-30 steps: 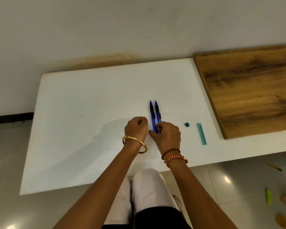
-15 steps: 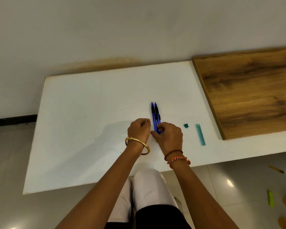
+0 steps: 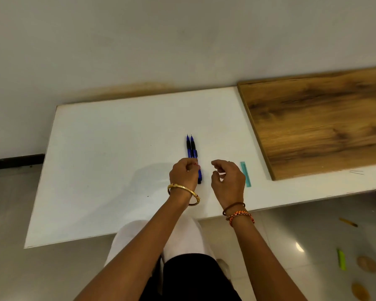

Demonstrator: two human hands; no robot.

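Note:
Two blue pens (image 3: 190,148) with black grips lie side by side on the white table (image 3: 109,161), tips pointing away from me. My left hand (image 3: 182,175), with a gold bangle on its wrist, sits at their near end with curled fingers. One fingertip touches the pens' barrels. My right hand (image 3: 228,181) hovers to the right of the pens, apart from them, its fingers loosely curled with nothing in them.
A teal strip (image 3: 246,177) lies just right of my right hand, partly hidden by it. A wooden board (image 3: 317,124) covers the table's right part. My knees are under the near edge. Small items, one a green marker (image 3: 341,258), lie on the tiled floor at the right.
My right hand has let go of the pens and moved right, hiding the small teal cube. The two pens now lie pressed together. My left hand stays at their near end.

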